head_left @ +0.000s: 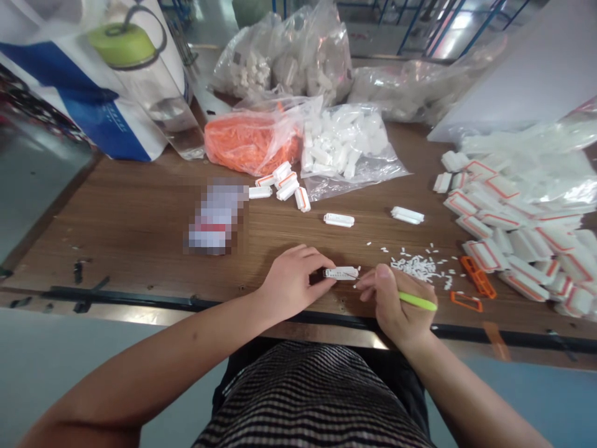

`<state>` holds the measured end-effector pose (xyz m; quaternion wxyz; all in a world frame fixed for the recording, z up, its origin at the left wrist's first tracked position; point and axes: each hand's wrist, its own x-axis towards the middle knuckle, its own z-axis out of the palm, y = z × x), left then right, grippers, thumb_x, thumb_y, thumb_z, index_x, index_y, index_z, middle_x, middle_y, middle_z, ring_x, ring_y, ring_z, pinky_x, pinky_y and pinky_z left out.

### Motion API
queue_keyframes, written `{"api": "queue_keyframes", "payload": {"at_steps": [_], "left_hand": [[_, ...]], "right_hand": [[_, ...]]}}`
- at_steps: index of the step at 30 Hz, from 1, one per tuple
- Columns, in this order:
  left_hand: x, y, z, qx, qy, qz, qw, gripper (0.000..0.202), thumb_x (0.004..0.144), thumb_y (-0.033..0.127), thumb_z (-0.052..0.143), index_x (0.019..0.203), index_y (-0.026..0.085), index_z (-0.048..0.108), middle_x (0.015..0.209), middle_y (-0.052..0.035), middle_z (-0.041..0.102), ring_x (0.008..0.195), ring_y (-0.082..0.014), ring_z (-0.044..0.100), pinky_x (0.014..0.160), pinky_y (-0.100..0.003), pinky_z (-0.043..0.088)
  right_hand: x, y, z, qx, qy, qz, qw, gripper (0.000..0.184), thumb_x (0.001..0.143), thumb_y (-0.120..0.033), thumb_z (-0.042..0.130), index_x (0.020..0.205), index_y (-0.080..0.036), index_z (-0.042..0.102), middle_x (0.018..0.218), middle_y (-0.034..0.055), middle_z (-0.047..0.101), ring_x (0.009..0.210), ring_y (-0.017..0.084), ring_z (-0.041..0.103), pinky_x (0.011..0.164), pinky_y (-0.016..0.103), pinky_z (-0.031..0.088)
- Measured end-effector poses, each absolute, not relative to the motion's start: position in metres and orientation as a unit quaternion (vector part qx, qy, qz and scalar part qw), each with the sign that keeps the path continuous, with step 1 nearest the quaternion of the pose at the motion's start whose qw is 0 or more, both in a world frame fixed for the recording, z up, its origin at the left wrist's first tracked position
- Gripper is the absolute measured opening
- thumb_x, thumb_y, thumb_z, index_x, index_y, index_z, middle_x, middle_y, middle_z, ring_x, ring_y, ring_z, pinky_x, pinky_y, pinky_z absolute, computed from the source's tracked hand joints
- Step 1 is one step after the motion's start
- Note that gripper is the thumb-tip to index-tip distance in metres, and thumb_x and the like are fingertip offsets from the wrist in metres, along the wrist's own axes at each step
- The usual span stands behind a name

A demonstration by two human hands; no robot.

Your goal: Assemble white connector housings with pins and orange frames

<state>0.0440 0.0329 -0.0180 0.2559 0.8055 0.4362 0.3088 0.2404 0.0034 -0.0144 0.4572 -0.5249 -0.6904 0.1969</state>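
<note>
My left hand (291, 281) pinches a small white plastic connector (342, 272) just above the front edge of the wooden table (140, 224). My right hand (394, 302) is closed round a thin green tool (417, 301), its tip pointed at the connector's right end. Several tiny white bits (417, 266) lie scattered just right of my hands. Two orange seal rings (476, 283) rest beyond them.
Two loose white connectors (339, 219) (407, 215) lie mid-table. A heap of white parts with orange seals (513, 230) fills the right. Bags of orange seals (252, 143) and white parts (345, 146) sit behind, a water bottle (149, 81) at back left.
</note>
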Motion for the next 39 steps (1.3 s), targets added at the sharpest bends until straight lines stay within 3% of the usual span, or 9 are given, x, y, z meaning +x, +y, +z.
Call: {"api": "queue_keyframes", "payload": {"at_steps": [10, 15, 24, 39], "left_hand": [[0.0441, 0.0322, -0.0190, 0.814, 0.435, 0.307, 0.234, 0.009, 0.086, 0.029, 0.068, 0.089, 0.020, 0.067, 0.077, 0.0010, 0.067, 0.073, -0.0149, 0.060, 0.073, -0.031, 0.050], [0.0434, 0.0324, -0.0174, 0.814, 0.433, 0.303, 0.242, 0.009, 0.086, 0.028, 0.068, 0.091, 0.021, 0.067, 0.079, 0.0006, 0.067, 0.074, -0.0150, 0.060, 0.072, -0.031, 0.050], [0.0444, 0.0319, -0.0179, 0.810, 0.436, 0.308, 0.243, 0.011, 0.085, 0.028, 0.070, 0.091, 0.020, 0.067, 0.080, 0.0000, 0.067, 0.074, -0.0151, 0.060, 0.071, -0.031, 0.051], [0.0438, 0.0327, -0.0168, 0.815, 0.431, 0.302, 0.242, 0.009, 0.085, 0.027, 0.069, 0.091, 0.020, 0.068, 0.078, 0.0003, 0.067, 0.073, -0.0150, 0.059, 0.072, -0.031, 0.050]], "right_hand": [[0.2377, 0.0078, -0.0099, -0.551, -0.664, 0.242, 0.443, 0.042, 0.098, -0.028, 0.046, 0.061, -0.019, 0.065, 0.054, -0.0009, 0.066, 0.041, 0.008, 0.058, 0.046, 0.023, 0.047], [0.2363, 0.0041, -0.0116, -0.563, -0.637, 0.220, 0.479, 0.044, 0.099, -0.028, 0.043, 0.063, -0.019, 0.066, 0.053, -0.0006, 0.065, 0.041, 0.008, 0.058, 0.045, 0.023, 0.046], [0.2388, 0.0054, -0.0141, -0.539, -0.680, 0.213, 0.449, 0.039, 0.097, -0.021, 0.046, 0.063, -0.019, 0.065, 0.056, -0.0011, 0.067, 0.044, 0.008, 0.059, 0.049, 0.023, 0.047], [0.2386, 0.0072, -0.0134, -0.556, -0.636, 0.232, 0.483, 0.044, 0.099, -0.027, 0.044, 0.062, -0.019, 0.067, 0.053, -0.0004, 0.066, 0.041, 0.009, 0.059, 0.045, 0.022, 0.046]]}}
